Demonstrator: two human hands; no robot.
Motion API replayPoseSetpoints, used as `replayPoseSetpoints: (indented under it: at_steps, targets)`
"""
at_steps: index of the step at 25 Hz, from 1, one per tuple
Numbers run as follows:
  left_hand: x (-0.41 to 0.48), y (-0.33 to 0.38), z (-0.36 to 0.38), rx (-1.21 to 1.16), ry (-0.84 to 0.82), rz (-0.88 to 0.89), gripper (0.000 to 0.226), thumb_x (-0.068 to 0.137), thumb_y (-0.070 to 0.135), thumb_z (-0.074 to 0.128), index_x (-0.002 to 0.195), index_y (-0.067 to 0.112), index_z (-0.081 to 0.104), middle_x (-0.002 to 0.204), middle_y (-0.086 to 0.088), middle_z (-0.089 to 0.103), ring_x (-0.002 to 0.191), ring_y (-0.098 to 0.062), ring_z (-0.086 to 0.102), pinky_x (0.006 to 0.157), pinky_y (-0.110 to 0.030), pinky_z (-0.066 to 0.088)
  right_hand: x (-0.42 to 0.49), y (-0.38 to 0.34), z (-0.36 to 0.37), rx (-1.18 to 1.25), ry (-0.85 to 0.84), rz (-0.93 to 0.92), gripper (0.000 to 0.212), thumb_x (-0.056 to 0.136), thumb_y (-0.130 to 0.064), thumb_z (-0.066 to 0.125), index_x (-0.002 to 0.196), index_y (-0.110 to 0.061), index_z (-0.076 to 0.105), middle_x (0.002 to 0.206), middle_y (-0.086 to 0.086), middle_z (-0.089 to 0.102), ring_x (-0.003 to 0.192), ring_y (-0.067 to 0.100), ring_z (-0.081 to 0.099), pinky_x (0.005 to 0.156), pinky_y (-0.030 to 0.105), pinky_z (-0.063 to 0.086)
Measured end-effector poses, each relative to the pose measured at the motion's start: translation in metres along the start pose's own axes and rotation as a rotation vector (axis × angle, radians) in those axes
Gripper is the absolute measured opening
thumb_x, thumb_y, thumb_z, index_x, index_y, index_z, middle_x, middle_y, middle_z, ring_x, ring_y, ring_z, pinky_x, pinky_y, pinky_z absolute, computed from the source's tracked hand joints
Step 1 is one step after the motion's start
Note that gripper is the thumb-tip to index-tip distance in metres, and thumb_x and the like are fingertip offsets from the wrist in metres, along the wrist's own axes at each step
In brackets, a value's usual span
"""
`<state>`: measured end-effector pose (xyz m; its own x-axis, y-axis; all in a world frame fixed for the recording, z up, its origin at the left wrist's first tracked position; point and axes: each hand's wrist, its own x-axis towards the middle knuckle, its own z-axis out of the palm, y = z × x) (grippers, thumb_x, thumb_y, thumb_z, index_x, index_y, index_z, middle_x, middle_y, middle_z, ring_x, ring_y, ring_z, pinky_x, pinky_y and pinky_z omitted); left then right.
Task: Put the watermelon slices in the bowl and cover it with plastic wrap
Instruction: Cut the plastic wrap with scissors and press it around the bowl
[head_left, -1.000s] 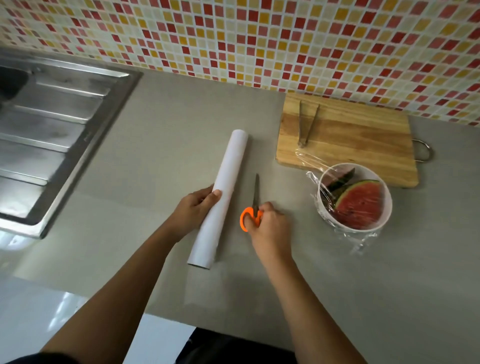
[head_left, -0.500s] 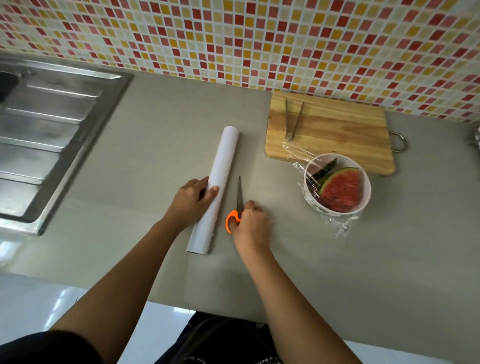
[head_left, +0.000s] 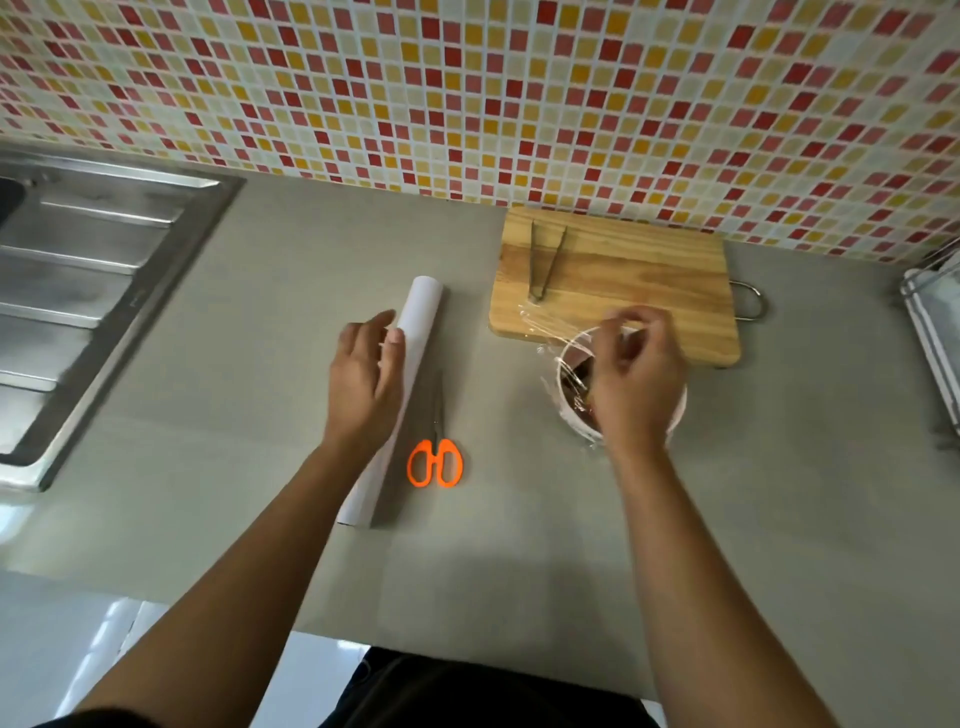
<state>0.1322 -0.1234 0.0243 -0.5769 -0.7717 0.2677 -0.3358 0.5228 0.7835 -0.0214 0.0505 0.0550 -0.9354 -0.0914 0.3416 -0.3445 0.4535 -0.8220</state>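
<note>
1. Your right hand (head_left: 636, 379) is over the white bowl (head_left: 569, 410), fingers curled and pinched near the far rim. Whether they grip the plastic wrap (head_left: 545, 325) I cannot tell; the hand is blurred.
2. The bowl sits on the grey counter (head_left: 519, 545), just in front of the wooden cutting board (head_left: 639, 275) and right of the scissors.
3. Clear wrap shows stretched over the bowl's left side, with a loose, crinkled edge trailing onto the near corner of the board.
4. The watermelon slices (head_left: 576, 382) are inside the bowl, mostly hidden by your hand; only a dark red-brown patch peeks out at the left.
5. Your left hand (head_left: 366, 384) hovers open over the white roll of wrap (head_left: 415, 332), fingers spread and relaxed, holding nothing; whether it touches the roll is unclear.
6. The roll lies diagonally on the counter, far end pointing toward the tiled wall (head_left: 467, 88).
7. The orange-handled scissors (head_left: 435, 461) lie flat just right of the roll, blades closed and pointing away from you, free of both hands.
8. Metal tongs (head_left: 543, 262) rest on the left part of the board.
9. The steel sink drainer (head_left: 93, 291) is far left; a wire rack (head_left: 935, 332) edges in at the right.
</note>
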Motion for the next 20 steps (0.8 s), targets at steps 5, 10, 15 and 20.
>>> replayPoseSetpoints:
  at_steps: [5, 10, 15, 20]
  targets:
    - [-0.036, 0.05, 0.096, -0.425, -0.314, -0.637, 0.045, 0.096, 0.053, 0.03, 0.111, 0.015, 0.048, 0.095, -0.006, 0.064, 0.082, -0.017, 0.063, 0.086, -0.039, 0.052, 0.068, 0.097, -0.035, -0.006, -0.196, 0.505, 0.056, 0.094, -0.053, 0.031, 0.12, -0.007, 0.049, 0.127, 0.014, 0.056, 0.116, 0.031, 0.053, 0.091, 0.03, 0.04]
    - [-0.056, 0.058, 0.13, -0.721, -0.41, -0.754, 0.05, 0.094, 0.063, 0.022, 0.105, 0.029, 0.056, 0.094, -0.002, 0.072, 0.089, -0.013, 0.067, 0.076, -0.028, 0.048, 0.051, 0.109, -0.04, 0.333, -0.566, 0.685, 0.097, 0.068, -0.085, 0.019, 0.142, -0.024, 0.03, 0.146, 0.004, 0.041, 0.132, 0.023, 0.04, 0.11, 0.049, 0.031]
    - [-0.017, 0.053, 0.136, -0.641, -0.554, -0.636, 0.057, 0.096, 0.059, 0.016, 0.118, 0.021, 0.053, 0.104, 0.0, 0.064, 0.097, -0.015, 0.061, 0.077, -0.029, 0.048, 0.005, 0.122, -0.069, 0.382, -0.651, 0.912, 0.072, 0.078, -0.077, 0.018, 0.105, -0.025, 0.059, 0.091, 0.0, 0.075, 0.084, 0.014, 0.071, 0.063, 0.029, 0.058]
    - [0.008, 0.054, 0.152, -0.674, -0.74, -0.601, 0.059, 0.1, 0.049, 0.018, 0.114, 0.014, 0.064, 0.111, -0.014, 0.068, 0.105, -0.029, 0.064, 0.086, -0.036, 0.053, 0.046, 0.134, -0.057, -0.099, -0.635, 0.526, 0.08, 0.09, -0.064, 0.014, 0.112, -0.001, 0.059, 0.116, 0.021, 0.062, 0.091, 0.025, 0.058, 0.087, 0.036, 0.043]
